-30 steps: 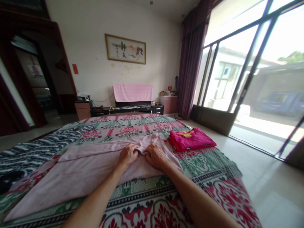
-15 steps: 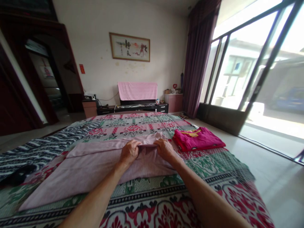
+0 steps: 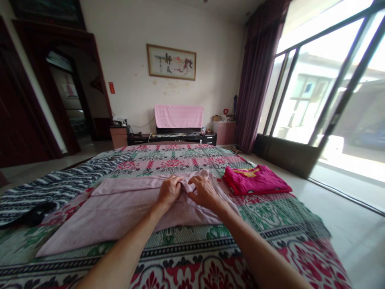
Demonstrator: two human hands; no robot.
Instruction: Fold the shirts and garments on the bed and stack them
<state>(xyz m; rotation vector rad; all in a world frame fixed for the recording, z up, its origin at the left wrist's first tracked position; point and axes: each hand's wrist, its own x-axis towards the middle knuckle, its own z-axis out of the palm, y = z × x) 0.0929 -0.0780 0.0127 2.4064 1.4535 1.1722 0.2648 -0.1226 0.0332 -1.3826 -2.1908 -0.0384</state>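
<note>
A pale pink garment (image 3: 120,208) lies spread flat across the patterned bedspread (image 3: 210,261). My left hand (image 3: 169,192) is closed, pinching a fold of the pale cloth near its upper right part. My right hand (image 3: 205,192) sits just beside it, its fingers curled down on the same fold. The two hands almost touch. A folded magenta garment (image 3: 255,180) with a yellow trim rests on the bed to the right of my hands.
A black-and-white striped cloth (image 3: 48,188) lies on the bed's left side with a dark item (image 3: 36,214) by it. Beyond the bed stand a low TV cabinet (image 3: 171,138) under a pink cover, a doorway at left and tall windows at right.
My hands spread apart along the fold half a second ago, then came back together on the pale garment. The camera view has drifted, so the scene sits further right.
</note>
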